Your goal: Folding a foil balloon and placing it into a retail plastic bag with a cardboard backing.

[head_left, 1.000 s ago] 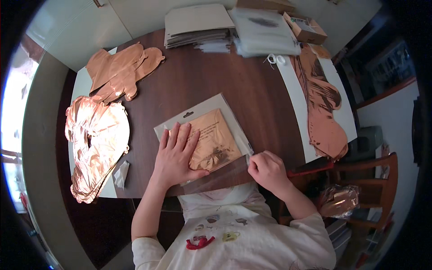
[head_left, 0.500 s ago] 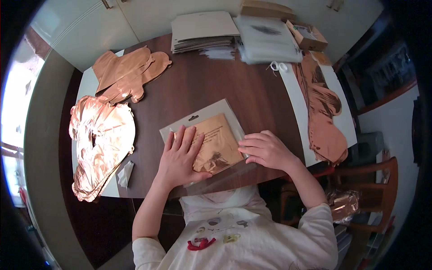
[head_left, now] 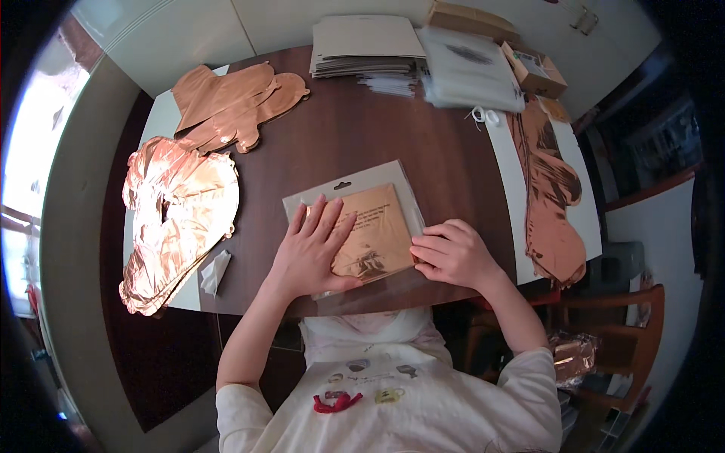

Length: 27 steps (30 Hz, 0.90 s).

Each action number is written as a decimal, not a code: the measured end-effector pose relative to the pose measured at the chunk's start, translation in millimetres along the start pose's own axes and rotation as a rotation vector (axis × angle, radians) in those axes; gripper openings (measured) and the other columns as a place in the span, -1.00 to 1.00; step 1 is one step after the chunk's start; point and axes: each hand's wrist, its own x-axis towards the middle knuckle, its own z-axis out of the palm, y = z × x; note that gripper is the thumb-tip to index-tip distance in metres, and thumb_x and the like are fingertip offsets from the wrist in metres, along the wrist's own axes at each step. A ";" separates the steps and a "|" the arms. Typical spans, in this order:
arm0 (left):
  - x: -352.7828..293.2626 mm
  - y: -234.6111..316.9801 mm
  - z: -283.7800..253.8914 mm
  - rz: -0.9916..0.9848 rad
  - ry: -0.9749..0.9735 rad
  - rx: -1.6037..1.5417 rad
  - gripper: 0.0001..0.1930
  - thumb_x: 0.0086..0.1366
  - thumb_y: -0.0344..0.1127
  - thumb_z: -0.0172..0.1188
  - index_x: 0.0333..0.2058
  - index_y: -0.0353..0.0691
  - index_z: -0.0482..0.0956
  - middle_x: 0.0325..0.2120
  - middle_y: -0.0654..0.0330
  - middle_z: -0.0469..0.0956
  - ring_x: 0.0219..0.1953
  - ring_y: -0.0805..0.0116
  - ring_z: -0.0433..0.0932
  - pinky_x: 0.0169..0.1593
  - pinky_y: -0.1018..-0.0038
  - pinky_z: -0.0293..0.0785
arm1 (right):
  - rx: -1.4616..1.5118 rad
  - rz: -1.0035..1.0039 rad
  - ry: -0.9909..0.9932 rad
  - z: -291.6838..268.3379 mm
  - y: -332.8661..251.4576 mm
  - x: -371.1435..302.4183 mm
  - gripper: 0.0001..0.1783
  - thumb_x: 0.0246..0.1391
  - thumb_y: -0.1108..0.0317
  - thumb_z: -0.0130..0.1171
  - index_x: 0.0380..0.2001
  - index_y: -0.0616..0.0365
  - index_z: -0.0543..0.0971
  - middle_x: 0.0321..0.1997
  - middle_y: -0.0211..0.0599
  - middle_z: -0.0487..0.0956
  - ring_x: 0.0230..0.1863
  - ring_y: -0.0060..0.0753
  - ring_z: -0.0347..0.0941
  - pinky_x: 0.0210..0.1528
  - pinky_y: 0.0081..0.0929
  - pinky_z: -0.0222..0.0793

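A folded copper-coloured foil sheet [head_left: 374, 226] with dark print lies against a pale backing card [head_left: 391, 175] inside a clear plastic sleeve on the table in front of me. The card's top has a hang hole. My left hand [head_left: 311, 253] rests flat over the left part of this package, fingers spread and thumb along its lower edge. At the package's right edge, my right hand [head_left: 453, 255] has its fingers bent and pressed together on the clear sleeve's rim. The sleeve's lower edge is partly hidden by my left hand.
Copper foil balloons lie in piles: shiny ones [head_left: 185, 219] at left, flat ones [head_left: 234, 109] behind, more [head_left: 555, 226] at right. Grey cards [head_left: 368, 38], clear sleeves [head_left: 472, 72] and a small cardboard box [head_left: 535, 72] stand at the back. A crumpled tissue [head_left: 216, 272] lies nearer.
My right hand's fingers, straighter before, have bent in at the sleeve's right edge. The left hand stays flat on the package. The whole view has shifted slightly.
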 end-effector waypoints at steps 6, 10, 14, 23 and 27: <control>-0.3 0.2 -0.1 -0.001 0.008 -0.005 -0.01 -0.03 0.47 0.02 0.25 -0.11 0.18 0.28 -0.01 0.07 0.34 -0.06 -0.03 0.33 0.02 -0.17 | -0.099 -0.084 0.057 0.4 -2.9 1.1 -0.80 -0.21 0.31 0.30 -0.41 0.01 0.61 -0.27 -0.54 0.57 -0.21 -0.51 0.46 -0.21 -0.50 0.38; -0.6 0.2 -0.2 0.006 0.017 0.000 -0.03 -0.01 0.46 0.01 0.24 -0.11 0.18 0.28 -0.01 0.07 0.34 -0.07 -0.04 0.33 0.03 -0.17 | -0.107 -0.086 0.065 2.1 -5.3 0.4 -0.80 -0.23 0.32 0.29 -0.42 0.02 0.61 -0.30 -0.52 0.57 -0.23 -0.50 0.47 -0.25 -0.51 0.38; -2.4 0.1 -1.6 -0.006 0.012 -0.005 -0.06 0.00 0.44 0.03 0.23 -0.10 0.21 0.27 -0.01 0.08 0.34 -0.07 -0.03 0.33 0.02 -0.15 | -0.077 -0.043 -0.001 -2.8 -9.5 5.0 -0.78 -0.22 0.33 0.28 -0.40 0.05 0.60 -0.27 -0.50 0.57 -0.20 -0.51 0.46 -0.21 -0.48 0.36; -0.8 -1.2 3.6 0.000 0.019 -0.016 -0.04 0.00 0.43 0.04 0.26 -0.10 0.15 0.28 -0.02 0.07 0.34 -0.07 -0.04 0.33 0.01 -0.19 | 0.225 -0.028 -0.066 34.4 -98.7 33.4 -0.74 -0.18 0.36 0.24 -0.31 0.13 0.58 -0.24 -0.40 0.51 -0.16 -0.37 0.44 -0.08 -0.37 0.38; -2.0 -1.4 4.3 0.002 0.038 -0.033 -0.05 0.02 0.43 0.02 0.25 -0.09 0.16 0.27 -0.01 0.08 0.33 -0.07 -0.03 0.33 0.00 -0.18 | 0.278 0.053 -0.080 62.4 -137.5 40.2 -0.76 -0.14 0.38 0.21 -0.30 0.13 0.54 -0.33 -0.37 0.46 -0.24 -0.31 0.42 -0.11 -0.36 0.37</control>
